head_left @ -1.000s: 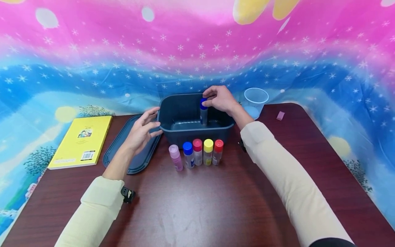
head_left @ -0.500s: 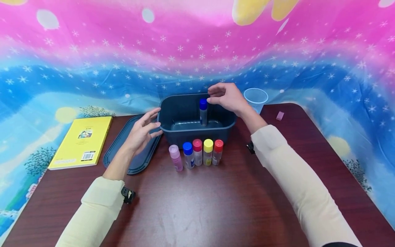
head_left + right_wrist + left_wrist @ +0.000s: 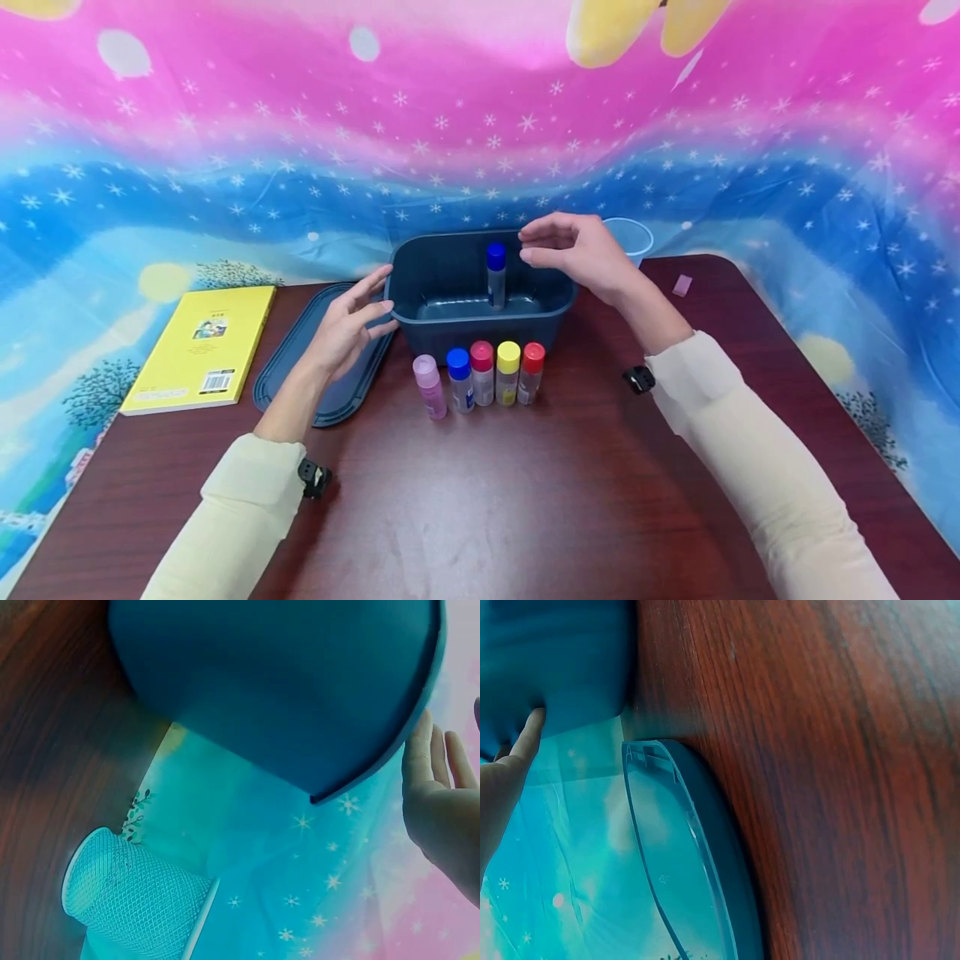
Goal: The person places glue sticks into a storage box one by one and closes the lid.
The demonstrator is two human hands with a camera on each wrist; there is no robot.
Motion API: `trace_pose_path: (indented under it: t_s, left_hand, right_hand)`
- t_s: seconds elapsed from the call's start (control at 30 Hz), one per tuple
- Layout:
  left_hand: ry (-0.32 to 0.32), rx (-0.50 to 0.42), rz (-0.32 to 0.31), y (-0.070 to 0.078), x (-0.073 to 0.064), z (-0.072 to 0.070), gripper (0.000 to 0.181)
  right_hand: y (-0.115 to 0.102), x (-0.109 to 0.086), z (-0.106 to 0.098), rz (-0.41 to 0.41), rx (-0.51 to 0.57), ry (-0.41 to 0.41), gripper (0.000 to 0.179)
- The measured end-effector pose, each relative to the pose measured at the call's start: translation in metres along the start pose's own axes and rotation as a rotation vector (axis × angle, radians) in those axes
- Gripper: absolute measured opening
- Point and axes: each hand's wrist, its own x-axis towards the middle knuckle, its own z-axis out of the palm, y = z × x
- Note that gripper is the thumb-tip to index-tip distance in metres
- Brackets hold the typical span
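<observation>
Upright inside the dark blue-grey bin stands a blue-capped glue stick. My right hand hovers over the bin's right end, fingers loosely bent and holding nothing, a short way right of the blue cap. With its fingers spread, my left hand touches the bin's left side; in the left wrist view a fingertip meets the bin wall. Before the bin stands a row of similar tubes: a pink one, a blue-capped one, a dark red-capped one, a yellow-capped one and a red-capped one.
The bin's lid lies left of it, partly under my left forearm. Farther left is a yellow book. A mesh cup stands right of the bin, near a small pink block. A printed cloth hangs behind the table.
My right hand has let go of the blue-capped glue stick and moved right, away from it. The glue stick stays standing in the bin. My left hand keeps its place.
</observation>
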Motion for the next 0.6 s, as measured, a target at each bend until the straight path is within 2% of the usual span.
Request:
trace_pose_path:
  t_s: [0.3,0.6]
  left_hand:
    - [-0.007,0.009,0.005,0.001,-0.002,0.001,0.062]
    - [-0.008,0.006,0.012,0.0,-0.001,-0.001,0.062]
  right_hand:
    - [0.009,-0.024,-0.001,-0.034,0.017,-0.023,0.038]
    - [0.009,-0.041,0.0,-0.082,-0.046,-0.033,0.037]
